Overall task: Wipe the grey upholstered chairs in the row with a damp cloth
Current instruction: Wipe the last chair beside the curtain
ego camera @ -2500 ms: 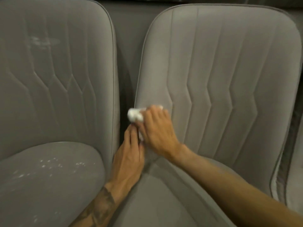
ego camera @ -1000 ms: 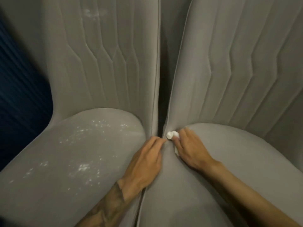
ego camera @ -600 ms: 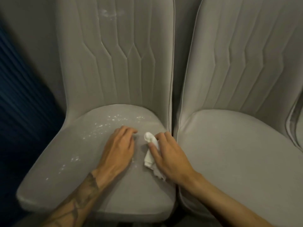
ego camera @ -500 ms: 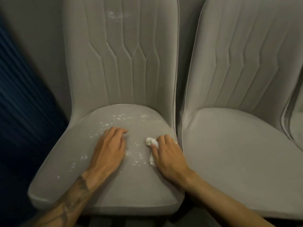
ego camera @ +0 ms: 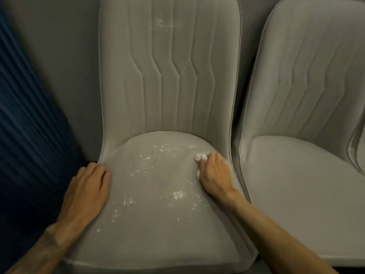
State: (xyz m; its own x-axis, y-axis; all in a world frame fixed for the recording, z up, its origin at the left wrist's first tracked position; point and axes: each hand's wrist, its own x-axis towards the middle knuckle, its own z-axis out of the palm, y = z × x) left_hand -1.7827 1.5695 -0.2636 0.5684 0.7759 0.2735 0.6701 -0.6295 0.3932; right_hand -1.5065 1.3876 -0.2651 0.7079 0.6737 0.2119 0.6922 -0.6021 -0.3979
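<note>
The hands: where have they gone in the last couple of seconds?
The right hand, still gripping the cloth, moved from the right chair onto the seat of the left chair; the left hand followed, then slid to its left edge. White specks remain.

Left grip (ego camera: pixel 87 191) flat; right grip (ego camera: pixel 215 175) curled round cloth (ego camera: pixel 200 157).

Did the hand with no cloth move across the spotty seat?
Yes. The left hand slid left, off the white specks, to the left edge of the seat.
</note>
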